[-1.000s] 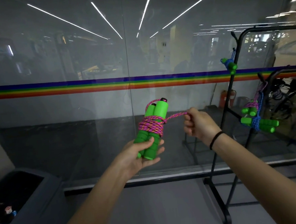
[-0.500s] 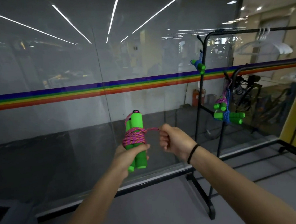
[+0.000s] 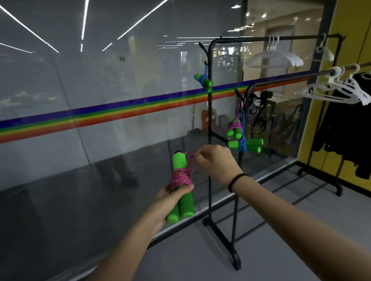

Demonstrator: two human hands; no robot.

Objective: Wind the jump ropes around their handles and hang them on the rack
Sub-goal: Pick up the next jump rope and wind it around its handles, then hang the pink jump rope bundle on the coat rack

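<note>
Left hand (image 3: 174, 198) clenched round two upright green foam handles (image 3: 181, 190) wound in pink braided rope (image 3: 180, 179); right hand (image 3: 215, 162), wrist raised, pinches the rope's free end.

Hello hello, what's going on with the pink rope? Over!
Left hand grips green handles. Right hand pinches pink rope end. Rack just ahead, path clear.

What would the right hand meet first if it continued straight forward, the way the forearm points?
Probably the black rack: its nearer upright post stands just behind the right hand, which pinches the pink rope. The glass wall lies beyond. Depth is unclear, so the hand could pass beside the post.
</note>
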